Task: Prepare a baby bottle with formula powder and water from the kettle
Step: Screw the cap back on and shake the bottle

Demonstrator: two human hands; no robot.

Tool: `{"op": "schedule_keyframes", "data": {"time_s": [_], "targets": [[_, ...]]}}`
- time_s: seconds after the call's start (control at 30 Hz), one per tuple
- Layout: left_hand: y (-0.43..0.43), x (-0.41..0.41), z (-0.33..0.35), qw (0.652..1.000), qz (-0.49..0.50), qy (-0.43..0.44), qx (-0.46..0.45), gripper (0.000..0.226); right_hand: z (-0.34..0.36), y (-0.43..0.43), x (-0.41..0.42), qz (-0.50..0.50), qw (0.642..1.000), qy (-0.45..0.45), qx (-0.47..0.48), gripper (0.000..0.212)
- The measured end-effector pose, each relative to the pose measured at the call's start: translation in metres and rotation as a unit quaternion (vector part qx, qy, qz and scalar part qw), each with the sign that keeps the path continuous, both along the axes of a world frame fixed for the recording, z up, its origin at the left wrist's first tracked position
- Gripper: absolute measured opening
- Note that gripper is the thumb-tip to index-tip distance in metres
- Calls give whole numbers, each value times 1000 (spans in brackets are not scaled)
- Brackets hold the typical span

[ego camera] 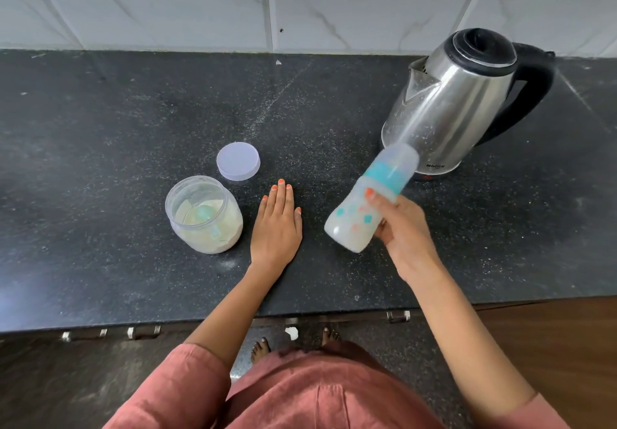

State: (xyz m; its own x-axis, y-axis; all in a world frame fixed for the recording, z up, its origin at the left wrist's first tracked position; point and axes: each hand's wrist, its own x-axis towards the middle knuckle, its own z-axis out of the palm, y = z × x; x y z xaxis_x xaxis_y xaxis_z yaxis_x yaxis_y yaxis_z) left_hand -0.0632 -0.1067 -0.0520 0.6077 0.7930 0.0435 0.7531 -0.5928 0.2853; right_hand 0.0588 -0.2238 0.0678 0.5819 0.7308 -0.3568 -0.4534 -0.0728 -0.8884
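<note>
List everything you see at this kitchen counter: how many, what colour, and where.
kettle: 1, steel with black lid and handle, counter's back right
baby bottle: 1, milky with teal collar, tilted in front of the kettle
jar: 1, clear, open, pale powder inside, left of centre
scoop: 1, teal, in the jar
lid: 1, pale lilac, flat behind the jar
counter: 1, black speckled, under everything
wall tiles: several, white marbled, behind the counter
left hand: 1, flat on the counter between jar and baby bottle
right hand: 1, grips the baby bottle
feet: 2, bare, on the floor below
</note>
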Motion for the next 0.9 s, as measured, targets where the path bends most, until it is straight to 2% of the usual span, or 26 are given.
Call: {"op": "schedule_keyframes", "data": {"time_s": [0.07, 0.1, 0.17, 0.23, 0.3, 0.33, 0.43, 0.5, 0.57, 0.63, 0.67, 0.73, 0.8, 0.9], "targets": [[0, 0, 0, 1000, -1, -3, 2, 50, 0, 7, 6, -96, 992, 63, 50, 10], [0, 1, 0, 1000, -2, -4, 2, 50, -2, 8, 6, -108, 990, 66, 57, 10], [1, 1, 0, 1000, -2, -3, 2, 50, -3, 6, -1, -49, 998, 32, 26, 12], [0, 0, -1, 1000, -1, 1, 0, 51, -3, -2, -11, 64, 997, -28, -34, 12], [0, 0, -1, 1000, -1, -2, 0, 50, -1, -6, -11, 99, 992, -62, -55, 14], [0, 0, -1, 1000, -1, -4, -1, 50, -2, -5, -8, 73, 995, -52, -40, 14], [1, 1, -1, 1000, -2, 1, 5, 50, 2, 5, 3, -81, 995, 51, 35, 11], [1, 1, -2, 1000, -2, 3, 7, 51, 1, 7, 4, -107, 991, 60, 56, 11], [1, 0, -2, 1000, -3, 5, 4, 51, 0, 4, -4, -21, 1000, 2, 15, 13], [1, 0, -4, 1000, -3, 8, 2, 51, -2, -4, -12, 87, 993, -68, -46, 16], [1, 0, -3, 1000, -1, 5, 4, 53, -2, -6, -13, 108, 989, -86, -61, 17], [1, 1, -3, 1000, 3, -7, 8, 54, -1, -5, -8, 72, 995, -65, -39, 15], [0, 1, -3, 1000, 0, -4, 6, 50, 1, 0, 1, -23, 1000, 11, 14, 11], [1, 1, -3, 1000, -1, -3, 5, 51, -1, 8, 2, -126, 988, 70, 59, 8]]}}
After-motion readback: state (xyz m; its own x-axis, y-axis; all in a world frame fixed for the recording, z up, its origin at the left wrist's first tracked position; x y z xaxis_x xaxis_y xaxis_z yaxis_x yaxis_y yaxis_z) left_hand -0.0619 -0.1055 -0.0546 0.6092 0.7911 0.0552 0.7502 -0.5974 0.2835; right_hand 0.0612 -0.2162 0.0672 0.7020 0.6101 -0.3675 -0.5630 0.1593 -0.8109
